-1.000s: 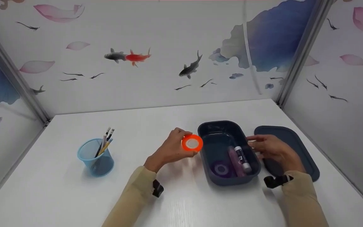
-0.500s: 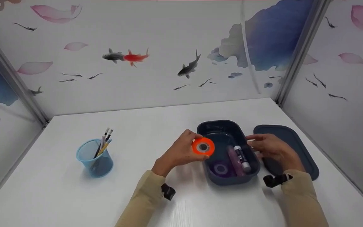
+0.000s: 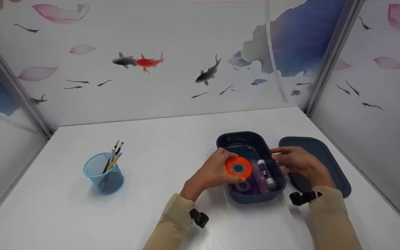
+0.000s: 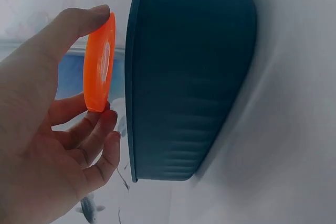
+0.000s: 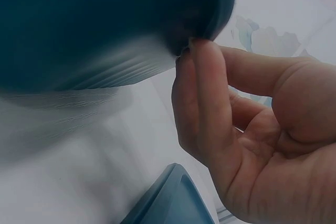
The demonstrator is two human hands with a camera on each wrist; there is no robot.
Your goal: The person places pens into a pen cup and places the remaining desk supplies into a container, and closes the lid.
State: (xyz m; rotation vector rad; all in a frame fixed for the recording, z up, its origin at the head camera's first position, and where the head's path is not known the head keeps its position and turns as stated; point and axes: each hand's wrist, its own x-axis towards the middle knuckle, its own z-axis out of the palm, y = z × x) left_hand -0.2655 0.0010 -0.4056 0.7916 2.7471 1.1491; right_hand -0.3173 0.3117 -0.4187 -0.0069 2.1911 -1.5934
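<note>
My left hand [image 3: 212, 172] pinches an orange ring-shaped roll, apparently tape [image 3: 246, 168], between thumb and fingers. In the head view the roll appears over the dark blue open box [image 3: 225, 139]; in the left wrist view it is by the rim. Inside the box lie a purple ring-shaped roll [image 3: 234, 186], partly hidden, a pinkish tube-like thing [image 3: 259, 180] and a dark-labelled stick with white ends [image 3: 266, 174]. My right hand [image 3: 300, 165] touches the box's right outer wall with its fingertips, loosely bent near the rim in the right wrist view.
A dark blue lid [image 3: 325, 159] lies flat right of the box, partly under my right hand. On the left stands a light blue cup [image 3: 111, 182] with several pencils and brush-like sticks [image 3: 114, 158]. White printed panels [image 3: 179, 104] border the table [image 3: 158, 146].
My left hand has carried the orange roll rightward and slightly nearer the front, from the box's left edge to over it. My right hand has stayed at the box's side.
</note>
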